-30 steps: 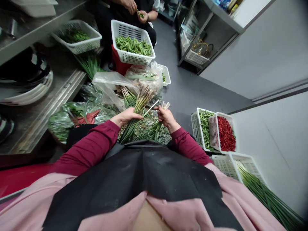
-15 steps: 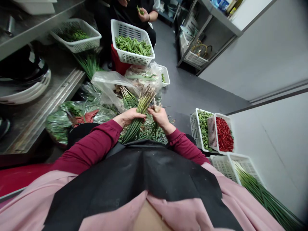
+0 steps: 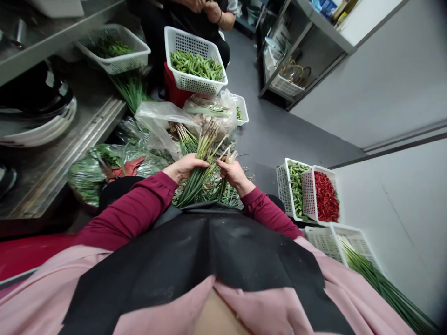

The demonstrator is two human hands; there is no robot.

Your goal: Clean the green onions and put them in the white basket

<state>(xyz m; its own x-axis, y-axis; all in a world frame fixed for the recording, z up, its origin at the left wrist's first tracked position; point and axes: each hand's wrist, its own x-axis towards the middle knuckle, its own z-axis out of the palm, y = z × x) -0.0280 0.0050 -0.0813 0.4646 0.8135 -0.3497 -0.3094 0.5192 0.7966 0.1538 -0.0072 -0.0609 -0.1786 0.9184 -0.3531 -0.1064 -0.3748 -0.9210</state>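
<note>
My left hand (image 3: pixel 185 166) is closed round a thick bunch of green onions (image 3: pixel 201 156), root ends pointing away from me. My right hand (image 3: pixel 233 173) is closed on a few loose green onion stalks (image 3: pixel 228 156) and holds them right beside the bunch. More green stalks lie heaped on my lap below both hands. Clear plastic bags (image 3: pixel 164 122) with more greens lie just beyond my hands.
White baskets stand around: green beans (image 3: pixel 195 65) ahead, where another person's hands work, greens (image 3: pixel 111 49) on the steel shelf at left, green beans (image 3: pixel 295 186) and red chillies (image 3: pixel 324 195) at right, long green stalks (image 3: pixel 366 270) nearest right. A metal rack (image 3: pixel 289 65) stands at back right.
My right hand has moved left from about a hand's width away to just beside the bunch in my left hand, bringing its loose stalks along. The left hand has stayed put.
</note>
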